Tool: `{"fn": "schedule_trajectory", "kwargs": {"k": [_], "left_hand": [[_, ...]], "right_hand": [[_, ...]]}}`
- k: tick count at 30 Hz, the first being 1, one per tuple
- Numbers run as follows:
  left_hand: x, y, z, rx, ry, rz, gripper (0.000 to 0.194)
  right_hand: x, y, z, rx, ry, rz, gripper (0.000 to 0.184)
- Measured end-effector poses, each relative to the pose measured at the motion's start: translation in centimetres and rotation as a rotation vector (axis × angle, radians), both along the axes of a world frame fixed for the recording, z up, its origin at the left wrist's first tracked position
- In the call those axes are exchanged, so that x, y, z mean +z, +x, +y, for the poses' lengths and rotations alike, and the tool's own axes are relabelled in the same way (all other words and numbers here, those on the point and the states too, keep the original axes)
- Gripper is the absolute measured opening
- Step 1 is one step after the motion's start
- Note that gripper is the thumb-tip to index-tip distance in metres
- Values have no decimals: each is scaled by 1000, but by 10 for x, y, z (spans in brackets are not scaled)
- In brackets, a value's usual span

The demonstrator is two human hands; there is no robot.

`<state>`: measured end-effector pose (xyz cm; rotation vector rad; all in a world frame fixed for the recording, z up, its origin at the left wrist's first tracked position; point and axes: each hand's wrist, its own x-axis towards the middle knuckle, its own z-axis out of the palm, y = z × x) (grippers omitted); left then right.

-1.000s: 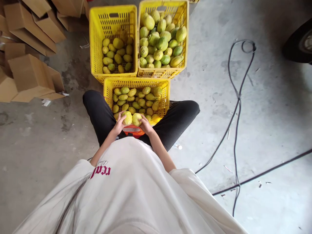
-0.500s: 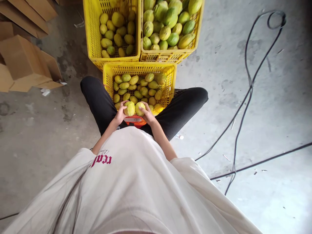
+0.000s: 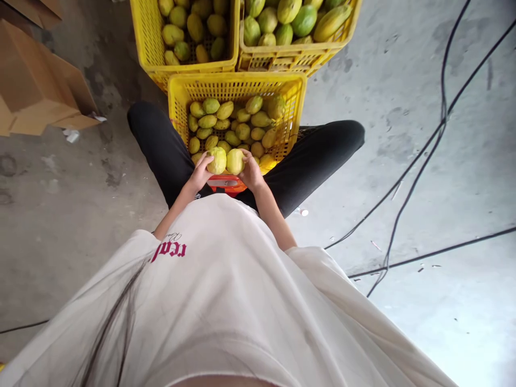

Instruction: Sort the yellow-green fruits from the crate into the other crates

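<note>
I noted the left hand [image 3: 201, 171] clasping one fruit [image 3: 217, 160] and the right hand [image 3: 251, 172] a second fruit [image 3: 235, 161], fingers curled round each, by the yellow crate's [image 3: 237, 77] near side. Both were lifted, neither set down; loose fruit [image 3: 242, 131] lay inside.

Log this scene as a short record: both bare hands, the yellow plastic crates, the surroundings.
Left hand: grips a roundish yellow-green fruit
Right hand: grips a second roundish yellow-green fruit, beside the first
Near container: slatted yellow plastic crate between black-trousered legs, holding oval yellow-green fruits
Far left container: another yellow crate, with fruit inside
Far right container: third yellow crate, also with fruit inside
Left side: brown cardboard
Right side: thin black cables on grey floor
</note>
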<state>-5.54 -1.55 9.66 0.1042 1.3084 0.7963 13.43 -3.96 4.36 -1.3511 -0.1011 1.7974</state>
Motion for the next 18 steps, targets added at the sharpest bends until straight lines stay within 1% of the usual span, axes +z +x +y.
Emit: {"fn": "schedule_trajectory", "kwargs": {"k": [3,6,8,10,12,15,18], "left_hand": [[-1,-1,0,26,19,29,15],[-4,-2,0,32,43,41,17],[-8,-3,-1,14,74,31,17],[-11,-4,-3,-22,102,17,18],[-15,-5,-4,-69,111,13,26],[-18,-5,-6,-110,89,22,43],[-18,-2,-6,-98,62,27,48]], "right_hand": [[1,0,-1,31,19,35,45],[4,1,-2,66,25,80,41],[5,2,-2,69,31,99,41],[6,3,-2,60,42,111,47],[7,4,-4,54,52,115,56],[5,4,-7,51,60,105,68],[2,3,-8,31,46,91,70]]}}
